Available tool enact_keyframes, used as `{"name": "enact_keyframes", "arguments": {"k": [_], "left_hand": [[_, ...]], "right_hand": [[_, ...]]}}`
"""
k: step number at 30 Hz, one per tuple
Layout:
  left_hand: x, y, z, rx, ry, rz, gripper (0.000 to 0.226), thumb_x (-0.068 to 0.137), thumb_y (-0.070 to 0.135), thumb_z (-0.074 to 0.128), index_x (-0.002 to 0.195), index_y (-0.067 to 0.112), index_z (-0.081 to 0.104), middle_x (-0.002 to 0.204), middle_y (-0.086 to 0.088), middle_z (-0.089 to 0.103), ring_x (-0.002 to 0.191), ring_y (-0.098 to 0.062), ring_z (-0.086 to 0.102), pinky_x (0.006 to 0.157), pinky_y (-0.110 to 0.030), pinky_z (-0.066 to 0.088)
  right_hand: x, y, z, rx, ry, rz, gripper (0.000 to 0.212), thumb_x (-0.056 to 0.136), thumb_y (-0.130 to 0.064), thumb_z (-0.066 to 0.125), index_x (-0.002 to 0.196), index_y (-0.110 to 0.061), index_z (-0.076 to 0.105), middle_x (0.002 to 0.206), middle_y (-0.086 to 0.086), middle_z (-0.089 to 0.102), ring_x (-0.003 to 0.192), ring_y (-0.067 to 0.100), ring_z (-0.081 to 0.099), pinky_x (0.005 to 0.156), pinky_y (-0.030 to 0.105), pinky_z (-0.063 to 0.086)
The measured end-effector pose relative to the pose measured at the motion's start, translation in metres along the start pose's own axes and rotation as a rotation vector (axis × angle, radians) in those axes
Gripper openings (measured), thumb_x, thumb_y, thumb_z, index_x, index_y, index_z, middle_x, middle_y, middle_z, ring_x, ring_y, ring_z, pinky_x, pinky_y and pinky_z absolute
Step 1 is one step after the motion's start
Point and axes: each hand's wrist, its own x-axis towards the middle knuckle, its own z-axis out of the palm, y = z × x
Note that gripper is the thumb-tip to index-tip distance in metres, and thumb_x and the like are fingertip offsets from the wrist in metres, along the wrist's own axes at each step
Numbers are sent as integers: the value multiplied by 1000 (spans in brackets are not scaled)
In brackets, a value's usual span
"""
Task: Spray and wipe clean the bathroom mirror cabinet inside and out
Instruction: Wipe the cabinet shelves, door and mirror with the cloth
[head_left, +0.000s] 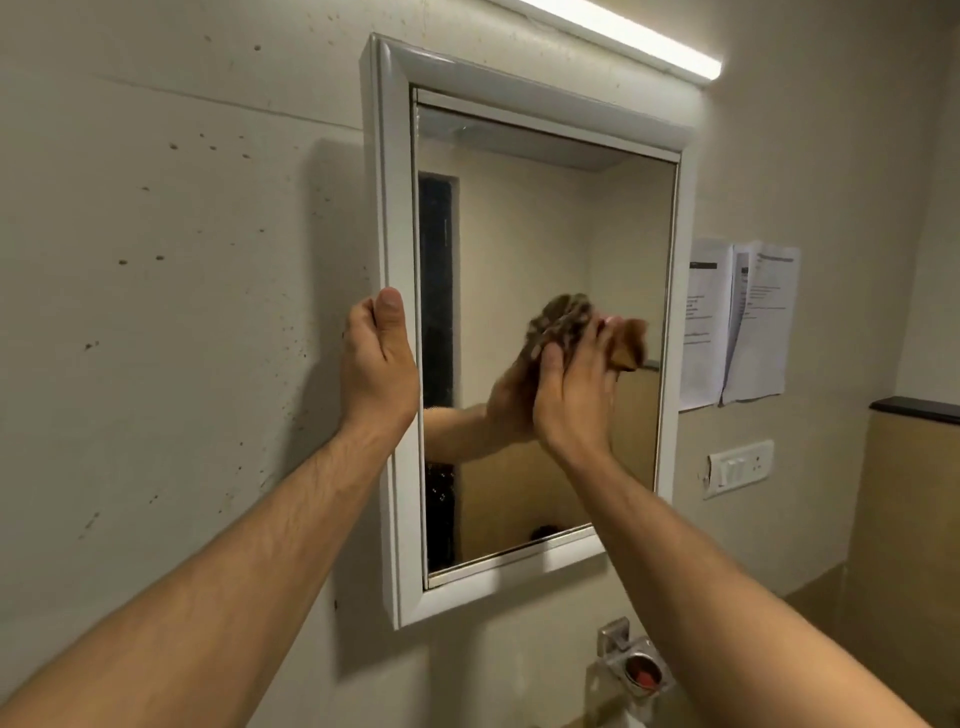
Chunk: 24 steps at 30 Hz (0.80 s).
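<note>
The white-framed mirror cabinet (395, 208) hangs on the wall with its door closed. My left hand (376, 364) grips the frame's left edge at mid height, thumb on the front. My right hand (574, 387) presses a brown patterned cloth (631, 343) flat against the mirror glass (519, 234), right of centre; the cloth is blurred. The glass reflects the hand and cloth. No spray bottle is in view.
A tube light (639, 39) glows above the cabinet. Papers (737, 322) are taped to the wall on the right, with a switch plate (740, 465) below them. A metal holder (636, 667) sticks out of the wall under the cabinet.
</note>
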Motion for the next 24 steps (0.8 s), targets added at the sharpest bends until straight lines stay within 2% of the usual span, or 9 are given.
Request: {"name": "enact_keyframes", "arguments": {"k": [2, 6, 8, 10, 14, 17, 20, 23, 24], "left_hand": [[-1, 0, 0, -13, -12, 1, 31, 102, 61, 27, 115, 36, 40, 90, 26, 47, 77, 33, 45, 54, 6, 35], [1, -6, -2, -66, -25, 21, 26, 105, 54, 30, 115, 34, 43, 92, 24, 50, 77, 35, 45, 62, 8, 33], [-1, -9, -4, -83, -55, 10, 25, 105, 54, 31, 116, 35, 43, 95, 25, 50, 79, 36, 45, 64, 9, 33], [-2, -11, -3, -85, -49, 17, 24, 106, 51, 31, 115, 33, 43, 94, 25, 49, 78, 36, 45, 63, 9, 33], [-1, -13, -3, -112, -68, 13, 16, 106, 52, 30, 110, 40, 40, 93, 28, 47, 75, 37, 43, 62, 9, 31], [0, -13, -4, -153, -121, -8, 11, 106, 51, 30, 101, 50, 39, 96, 31, 46, 79, 38, 43, 64, 9, 32], [-2, -13, -6, -205, -137, -35, 15, 108, 44, 31, 101, 46, 45, 97, 28, 54, 78, 32, 49, 66, 6, 37], [-16, -17, -8, -143, -142, -23, 16, 107, 48, 28, 96, 49, 40, 86, 48, 52, 72, 34, 44, 61, 7, 34], [-22, -21, -8, -127, -134, -12, 15, 106, 50, 29, 96, 48, 40, 87, 41, 55, 71, 31, 46, 60, 6, 36]], "right_hand": [[0, -23, 17, -52, 75, 96, 73, 104, -53, 25, 166, -24, -2, 173, 8, -8, 159, 30, -8, 129, 54, 5], [-66, -19, 40, -220, -160, -693, 72, 105, -48, 32, 166, -23, 3, 173, 9, -12, 159, 32, -10, 128, 57, 2], [-69, -2, 29, -267, -268, -868, 71, 105, -46, 34, 166, -21, 8, 173, 11, -9, 160, 32, -7, 127, 59, 6], [-41, -6, 14, -269, -273, -853, 72, 103, -45, 39, 166, -23, 11, 173, 10, -6, 160, 31, -4, 128, 57, 11], [37, -84, 11, -103, -53, -450, 69, 105, -52, 32, 164, -34, 3, 174, 3, -6, 155, 32, 23, 121, 43, 25], [44, -101, 25, -139, 47, -495, 68, 106, -50, 30, 165, -29, 5, 174, 7, -8, 160, 29, -7, 128, 52, 7], [-35, -40, 37, -218, -58, -677, 68, 107, -44, 34, 166, -23, 8, 173, 12, -8, 159, 32, -9, 129, 53, 1], [-147, 42, 44, -310, -254, -670, 68, 108, -48, 34, 166, -25, 9, 173, 10, -6, 160, 33, -4, 124, 50, 12], [-169, 59, 44, -320, -287, -628, 68, 108, -49, 34, 166, -25, 9, 174, 9, -5, 160, 32, -3, 121, 50, 15]]}}
